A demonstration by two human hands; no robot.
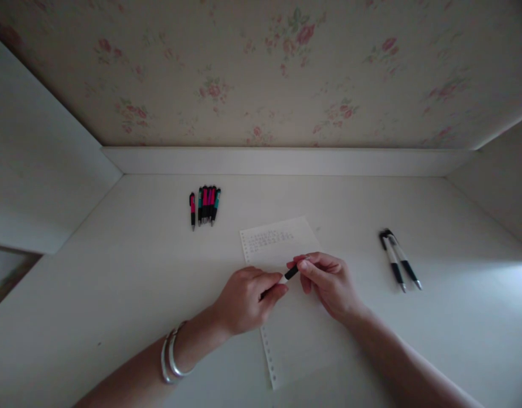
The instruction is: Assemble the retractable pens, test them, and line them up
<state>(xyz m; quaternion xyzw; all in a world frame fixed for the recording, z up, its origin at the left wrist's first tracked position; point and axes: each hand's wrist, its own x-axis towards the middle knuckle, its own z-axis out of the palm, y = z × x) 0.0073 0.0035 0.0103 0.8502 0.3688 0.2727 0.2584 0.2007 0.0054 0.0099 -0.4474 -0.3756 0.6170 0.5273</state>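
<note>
Both hands hold one white pen with a black grip [291, 272] above a sheet of paper. My left hand [250, 297] is closed round the white barrel, with thumb and index finger pinching it. At the pen's other end, my right hand [326, 280] pinches the tip between thumb and fingers; the tip itself is mostly hidden. Beneath them lies the punched paper [282, 354], tilted on the desk, with several lines of handwriting near its top. The forearms and hands cover part of the sheet.
Two white-and-black pens [399, 260] lie side by side at the right. Several pink, teal and black pens [208, 205] are grouped at the back left, one pink pen [192, 211] slightly apart. White panels and a floral wall [227, 73] bound the white desk [137, 272].
</note>
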